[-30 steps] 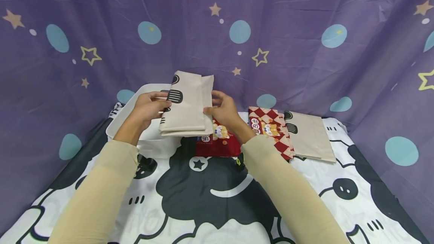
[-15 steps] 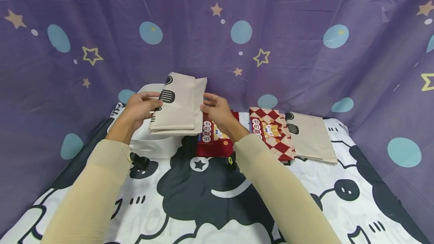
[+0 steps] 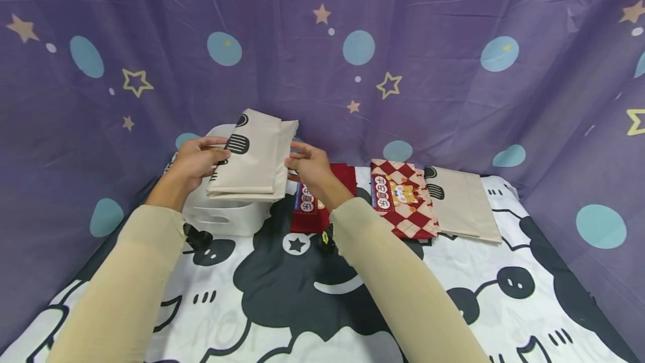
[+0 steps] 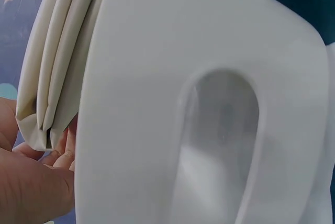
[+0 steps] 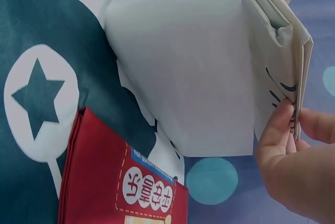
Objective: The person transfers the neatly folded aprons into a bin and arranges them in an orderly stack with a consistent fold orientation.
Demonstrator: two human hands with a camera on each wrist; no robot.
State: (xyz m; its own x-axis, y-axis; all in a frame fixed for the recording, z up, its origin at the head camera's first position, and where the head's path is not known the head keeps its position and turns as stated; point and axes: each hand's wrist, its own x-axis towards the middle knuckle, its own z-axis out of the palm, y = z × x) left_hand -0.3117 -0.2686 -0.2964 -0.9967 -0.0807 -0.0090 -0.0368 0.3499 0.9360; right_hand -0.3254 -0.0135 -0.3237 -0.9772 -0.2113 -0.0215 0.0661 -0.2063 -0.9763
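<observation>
Both hands hold a folded cream bag (image 3: 252,161) with black cartoon print, raised above a white plastic bin (image 3: 214,220). My left hand (image 3: 194,162) pinches its left edge, thumb on top and fingers beneath. My right hand (image 3: 313,167) pinches the opposite edge. In the left wrist view the layered folds of the bag (image 4: 57,62) show beside the bin wall (image 4: 136,103) with its oval handle slot. In the right wrist view, thumb and fingers of the right hand (image 5: 298,156) grip the bag's corner. The bag covers most of the bin's opening in the head view.
A folded red bag (image 3: 307,220) lies just right of the bin, partly behind the right hand. Further right lie a red-and-cream checked folded bag (image 3: 405,200) and another cream one (image 3: 466,203). A purple curtain (image 3: 428,111) hangs behind the patterned cloth (image 3: 282,307).
Both hands have moved left with the cream bag, bringing it further over the white bin. More of the red bag shows now. The folded bags at right have stayed put.
</observation>
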